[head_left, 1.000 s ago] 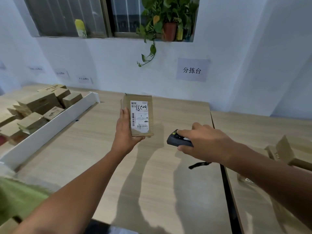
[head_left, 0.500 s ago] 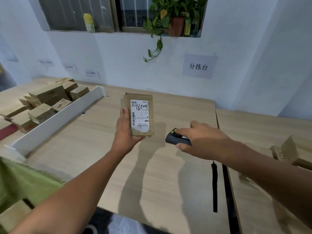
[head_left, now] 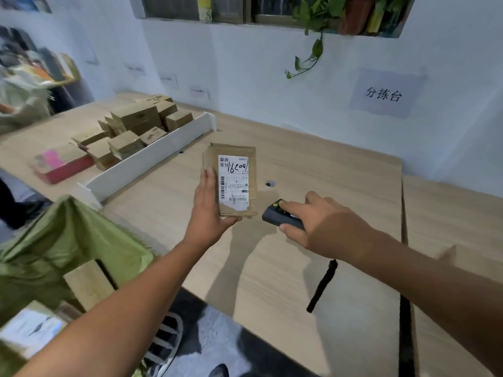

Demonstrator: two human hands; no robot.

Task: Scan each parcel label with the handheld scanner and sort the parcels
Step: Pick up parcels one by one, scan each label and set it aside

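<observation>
My left hand (head_left: 208,210) holds a small brown cardboard parcel (head_left: 231,179) upright above the table, its white label with a barcode and handwritten number facing me. Just right of the parcel's lower corner, my right hand (head_left: 324,227) grips a small dark handheld scanner (head_left: 280,216), its front end aimed at the parcel. A black wrist strap (head_left: 322,285) dangles below that hand.
A white divider wall (head_left: 152,161) fences off a pile of brown parcels (head_left: 136,126) at the left. A pink-topped box (head_left: 62,163) lies beside them. A green sack (head_left: 60,246) with boxes sits at lower left. The wooden table (head_left: 313,170) meets a second table at right.
The view has swung left and down, revealing the green sack and floor. Both hands keep the same hold; the scanner now sits closer to the parcel's lower corner.
</observation>
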